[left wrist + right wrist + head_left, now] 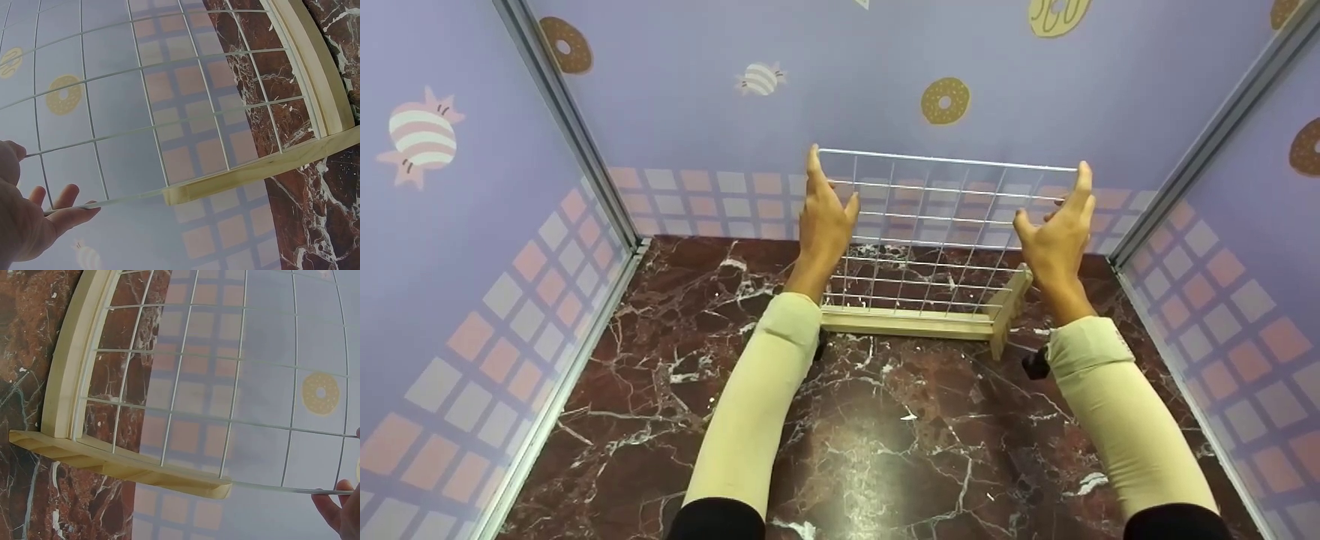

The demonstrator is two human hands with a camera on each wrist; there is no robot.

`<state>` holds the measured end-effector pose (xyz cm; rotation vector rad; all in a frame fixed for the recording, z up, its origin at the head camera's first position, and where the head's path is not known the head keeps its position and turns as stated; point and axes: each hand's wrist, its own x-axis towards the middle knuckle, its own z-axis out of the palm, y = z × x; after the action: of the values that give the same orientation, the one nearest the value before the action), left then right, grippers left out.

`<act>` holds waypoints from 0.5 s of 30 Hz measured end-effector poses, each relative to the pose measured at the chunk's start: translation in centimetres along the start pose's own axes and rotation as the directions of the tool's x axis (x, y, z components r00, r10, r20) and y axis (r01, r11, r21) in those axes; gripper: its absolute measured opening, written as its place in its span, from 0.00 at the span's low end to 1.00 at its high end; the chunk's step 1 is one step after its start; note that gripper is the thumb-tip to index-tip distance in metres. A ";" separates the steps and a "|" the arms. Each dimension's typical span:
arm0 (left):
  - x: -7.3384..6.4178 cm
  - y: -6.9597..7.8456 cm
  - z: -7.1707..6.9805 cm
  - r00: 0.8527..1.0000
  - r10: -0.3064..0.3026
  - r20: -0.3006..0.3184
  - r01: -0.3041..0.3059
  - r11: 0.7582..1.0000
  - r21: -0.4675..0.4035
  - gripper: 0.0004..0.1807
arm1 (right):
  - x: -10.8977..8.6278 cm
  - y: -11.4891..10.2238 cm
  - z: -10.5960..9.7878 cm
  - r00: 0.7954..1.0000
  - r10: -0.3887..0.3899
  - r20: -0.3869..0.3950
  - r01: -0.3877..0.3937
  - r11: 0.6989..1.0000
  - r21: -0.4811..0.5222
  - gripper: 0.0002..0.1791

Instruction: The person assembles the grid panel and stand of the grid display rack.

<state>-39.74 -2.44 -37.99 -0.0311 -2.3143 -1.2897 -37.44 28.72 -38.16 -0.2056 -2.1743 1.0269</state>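
A white wire grid panel (926,217) stands upright in a pale wooden base, whose front rail (907,322) runs along its lower edge. At the panel's left side edge, my left hand (826,221) grips the wire near the top corner, index finger stretched along the edge. My right hand (1057,236) holds the opposite side edge the same way, its index fingertip at the upper right corner. Wooden side pieces flank the lower part of the grid; the left one (253,169) shows in the left wrist view and the right one (118,464) in the right wrist view.
Underneath is a dark red marbled surface (885,435) with white veins. A lilac back wall (855,97) with donut and candy prints rises behind the grid. Side walls (457,247) with metal corner strips enclose the space on both sides.
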 end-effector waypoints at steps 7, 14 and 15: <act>-0.4 -0.6 0.2 1.000 0.010 -0.008 -0.010 1.000 0.029 0.54 | -0.5 0.6 0.4 1.000 -0.022 -0.008 0.022 1.000 -0.014 0.55; -0.5 -1.1 0.3 1.000 0.005 -0.012 -0.004 0.999 0.034 0.54 | -0.6 0.7 0.7 1.000 -0.030 -0.007 0.030 0.999 -0.016 0.55; -0.5 -1.2 0.3 1.000 0.004 -0.013 -0.003 0.999 0.041 0.54 | -0.6 0.6 0.8 0.999 -0.033 -0.008 0.033 0.999 -0.015 0.55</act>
<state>-39.73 -2.74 -39.27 -0.0129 -2.3281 -1.2363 -37.61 28.44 -39.28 -0.1799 -2.1717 0.9906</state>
